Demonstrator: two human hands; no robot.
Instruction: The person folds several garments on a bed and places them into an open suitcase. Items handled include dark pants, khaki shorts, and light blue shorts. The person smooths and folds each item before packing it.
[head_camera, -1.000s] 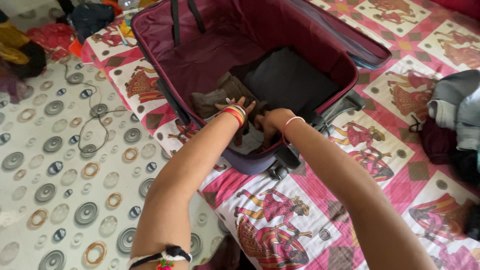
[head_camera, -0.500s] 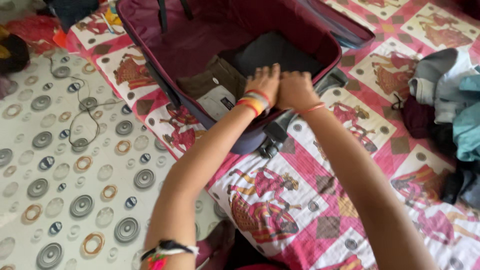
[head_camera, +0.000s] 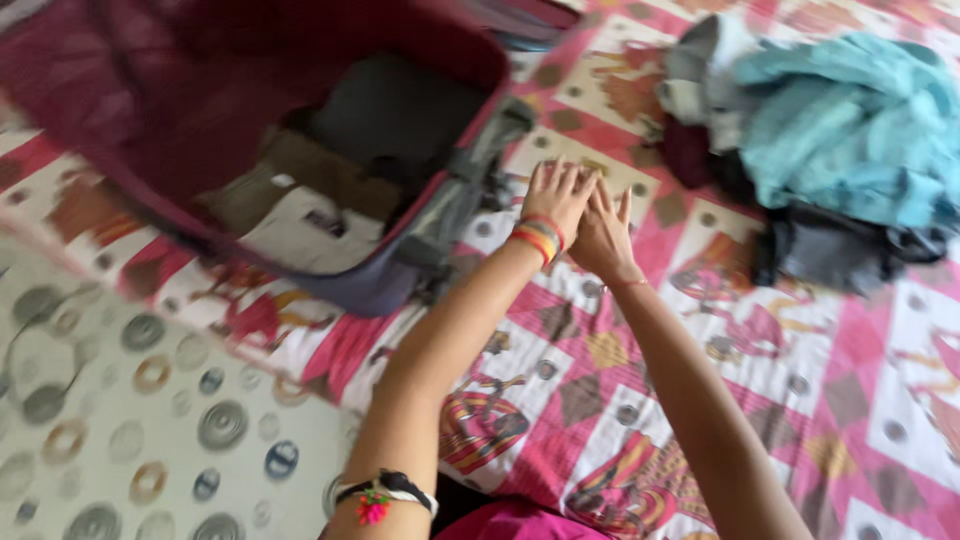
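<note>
Seen from the head camera, both arms stretch forward over a patterned pink, white and brown bedsheet (head_camera: 800, 400), the left hand (head_camera: 556, 200) and right hand (head_camera: 603, 232) side by side and touching, fingers extended flat and spread, gripping nothing. The left wrist carries a band of red, orange and dark bangles (head_camera: 538, 238), the right wrist a thin bracelet (head_camera: 628, 284), and a black cord with a small pink and green tassel (head_camera: 385, 492) circles the left arm near the elbow. Just to the left of the left hand lies an open maroon suitcase (head_camera: 150, 130), its near corner and grey fittings closest to the fingers but apart from them; the picture is blurred by motion, so finer detail of the case is hard to read. Inside it, further left of the hands, lie folded clothes: a dark grey piece (head_camera: 395, 115) at the back, a brown one (head_camera: 320, 175) in the middle and a pale beige one (head_camera: 300, 235) nearest the front wall. Ahead and to the right of the right hand sits a loose heap of clothes (head_camera: 850, 130), light blue cloth on top with grey, dark maroon and black pieces beneath and beside it, well apart from the fingers. Left of the arms, below the suitcase, a pale floor covering printed with grey, blue and orange circles (head_camera: 130, 430) meets the edge of the bedsheet.
</note>
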